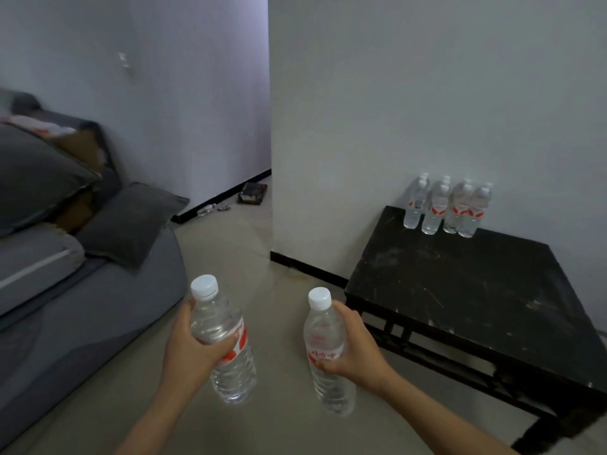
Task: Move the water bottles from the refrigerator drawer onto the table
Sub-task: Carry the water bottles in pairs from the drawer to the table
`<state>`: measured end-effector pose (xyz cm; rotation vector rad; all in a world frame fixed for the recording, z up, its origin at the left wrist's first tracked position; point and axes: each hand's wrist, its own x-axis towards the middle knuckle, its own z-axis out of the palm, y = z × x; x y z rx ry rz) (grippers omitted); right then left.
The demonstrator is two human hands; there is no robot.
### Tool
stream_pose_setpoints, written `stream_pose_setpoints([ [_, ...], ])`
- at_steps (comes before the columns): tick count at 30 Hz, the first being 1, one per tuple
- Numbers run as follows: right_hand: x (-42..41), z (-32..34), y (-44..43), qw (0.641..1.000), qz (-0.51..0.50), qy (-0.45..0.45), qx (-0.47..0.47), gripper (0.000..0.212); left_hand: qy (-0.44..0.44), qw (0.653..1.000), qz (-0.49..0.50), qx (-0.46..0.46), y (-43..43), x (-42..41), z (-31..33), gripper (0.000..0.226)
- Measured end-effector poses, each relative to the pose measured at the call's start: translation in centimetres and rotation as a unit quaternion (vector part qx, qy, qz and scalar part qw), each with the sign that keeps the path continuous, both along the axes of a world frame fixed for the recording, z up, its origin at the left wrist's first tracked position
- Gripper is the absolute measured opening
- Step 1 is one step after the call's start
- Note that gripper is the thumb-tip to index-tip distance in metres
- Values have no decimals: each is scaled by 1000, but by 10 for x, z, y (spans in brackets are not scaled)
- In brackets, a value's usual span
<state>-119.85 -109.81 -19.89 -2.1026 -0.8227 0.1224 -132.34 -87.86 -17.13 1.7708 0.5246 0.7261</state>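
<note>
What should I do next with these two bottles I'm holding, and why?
Probably step right toward the black table and stand both beside the grouped bottles at its far corner. The left hand grips one bottle, the right hand a second bottle, both over the floor, short of the table.

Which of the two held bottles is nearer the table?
The bottle in the right hand, beside the table's near corner. The other bottle, in the left hand, is farther left, on the sofa side.
</note>
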Motion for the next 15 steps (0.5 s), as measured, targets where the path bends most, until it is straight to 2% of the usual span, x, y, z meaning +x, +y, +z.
stream_pose_setpoints([
  [6, 37, -8, 80, 999, -30, 0, -14, 89, 10, 1000, -18, -18, 99, 49, -19, 67],
  [12, 75, -9, 158, 996, -86, -11, 13, 88, 10, 998, -62, -10, 195, 106, -15, 65],
  [15, 90, -1, 193, 993, -115, -5, 34, 89, 13, 996, -83, -1, 237, 138, -9, 74],
])
